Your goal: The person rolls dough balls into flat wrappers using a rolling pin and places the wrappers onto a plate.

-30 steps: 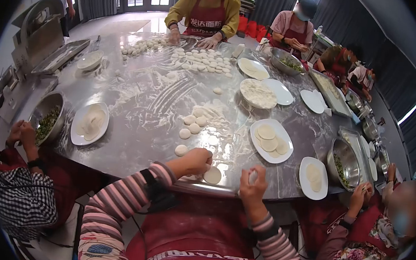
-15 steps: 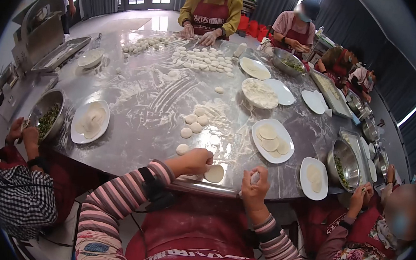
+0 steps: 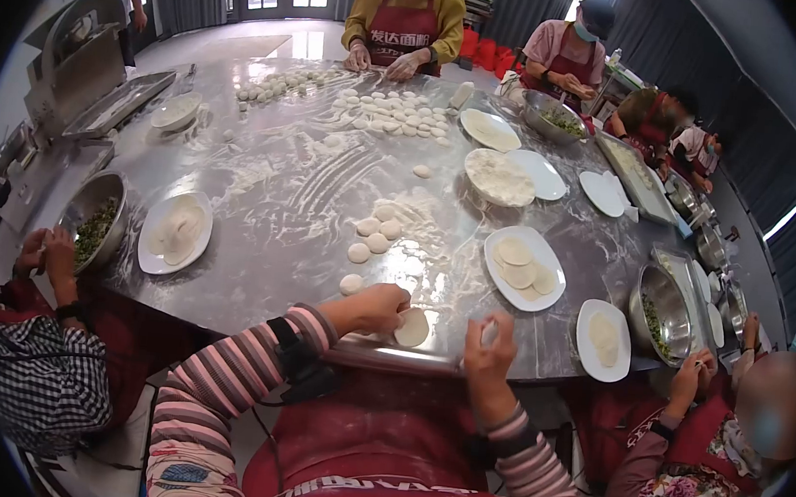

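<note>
At the near edge of the steel table (image 3: pixel 252 294), my left hand (image 3: pixel 378 308) is closed, pinching the edge of a flat round dough wrapper (image 3: pixel 413 328). To the right of that wrapper, my right hand (image 3: pixel 491 353) wraps round a short rolling pin (image 3: pixel 488 331); only its pale end shows above the fingers, and the rest is hidden. Just beyond my left hand, a line of small dough rounds (image 3: pixel 358 253) leads away from me over floured metal. Several rolled wrappers (image 3: pixel 519 275) overlap on a white plate (image 3: pixel 545 299) beyond my right hand.
A plate of wrappers (image 3: pixel 175 232) lies at left, near a bowl of green filling (image 3: pixel 94 229) where a co-worker's hands (image 3: pixel 52 253) work. On the right are another plate (image 3: pixel 604 340), a filling bowl (image 3: pixel 662 314) and a co-worker's hands (image 3: pixel 693 371). A flour bowl (image 3: pixel 499 178) stands farther back.
My right hand has lifted slightly off the table edge with the rolling pin, which now tilts more upright. The wrapper has turned or shifted slightly under my left hand.
</note>
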A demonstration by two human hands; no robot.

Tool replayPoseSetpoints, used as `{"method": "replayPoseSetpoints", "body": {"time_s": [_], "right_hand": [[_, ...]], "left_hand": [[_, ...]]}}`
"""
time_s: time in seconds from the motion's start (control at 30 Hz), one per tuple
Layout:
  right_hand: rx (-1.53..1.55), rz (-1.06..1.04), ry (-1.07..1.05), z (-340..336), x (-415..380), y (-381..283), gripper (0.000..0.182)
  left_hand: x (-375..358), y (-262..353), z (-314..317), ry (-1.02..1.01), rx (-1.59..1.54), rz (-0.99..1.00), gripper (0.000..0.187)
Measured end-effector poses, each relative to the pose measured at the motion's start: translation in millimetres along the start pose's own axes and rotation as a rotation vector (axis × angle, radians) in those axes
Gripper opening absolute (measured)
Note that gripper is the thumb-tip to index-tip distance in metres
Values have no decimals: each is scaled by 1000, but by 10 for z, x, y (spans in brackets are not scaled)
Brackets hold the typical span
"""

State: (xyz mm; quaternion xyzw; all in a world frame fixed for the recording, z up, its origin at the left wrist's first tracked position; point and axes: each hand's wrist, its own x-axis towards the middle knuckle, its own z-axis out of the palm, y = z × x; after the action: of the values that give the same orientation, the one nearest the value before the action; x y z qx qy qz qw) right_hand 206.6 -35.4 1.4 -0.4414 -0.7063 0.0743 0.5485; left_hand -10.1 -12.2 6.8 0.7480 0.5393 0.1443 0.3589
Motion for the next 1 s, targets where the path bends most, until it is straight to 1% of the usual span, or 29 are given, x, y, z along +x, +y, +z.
{"method": "replayPoseSetpoints", "body": {"time_s": [0.03,0.1,0.17,0.23,0.27,0.3,0.33,0.4,0.5,0.53,0.6,0.63,0.67,0.73,0.77,0.8,0.83,0.9,0.93,1.0], "right_hand": [[-19,-14,16,44,47,0,24],[-43,-39,-7,270,302,112,23],[-59,-57,-43,445,506,141,23],[-65,-39,-54,384,463,140,23],[-72,-21,-70,344,417,147,23],[-79,-27,-79,245,297,112,23],[-50,0,-52,97,140,32,23],[-16,27,-30,-22,19,-34,23],[-2,71,22,28,-17,-29,25],[-29,26,7,150,131,40,25],[-47,-44,-9,363,408,136,25],[-38,-65,-12,430,485,134,25],[-9,-27,-42,426,501,113,24],[-47,-46,-29,312,395,113,25],[-83,-61,-22,233,289,111,25],[-59,-47,3,113,179,19,26],[-48,16,1,10,38,-34,26],[-18,123,-26,-98,-131,-84,26],[-16,129,-26,-57,-88,-56,26],[-66,-24,29,127,121,47,25]], "left_hand": [[-40,6,-4,-29,-24,-11,17],[30,35,17,-29,24,21,19],[104,87,59,110,45,-7,22],[144,105,39,96,31,10,25],[149,89,38,58,81,32,25],[151,76,46,21,127,53,25],[142,43,53,27,116,55,25],[80,-30,58,45,-12,16,25],[-9,-36,47,19,-84,-16,24],[-1,-13,58,10,-74,-17,24],[77,76,82,94,-28,-4,24],[113,111,83,91,-22,1,24],[149,134,85,83,-34,5,24],[190,137,69,80,-58,13,23],[192,113,69,70,1,24,23],[189,76,73,59,60,33,22],[178,12,82,62,50,30,22],[140,-70,81,50,-74,-20,21],[119,-59,87,45,-72,-24,21],[46,1,86,51,-105,-17,19]]}}
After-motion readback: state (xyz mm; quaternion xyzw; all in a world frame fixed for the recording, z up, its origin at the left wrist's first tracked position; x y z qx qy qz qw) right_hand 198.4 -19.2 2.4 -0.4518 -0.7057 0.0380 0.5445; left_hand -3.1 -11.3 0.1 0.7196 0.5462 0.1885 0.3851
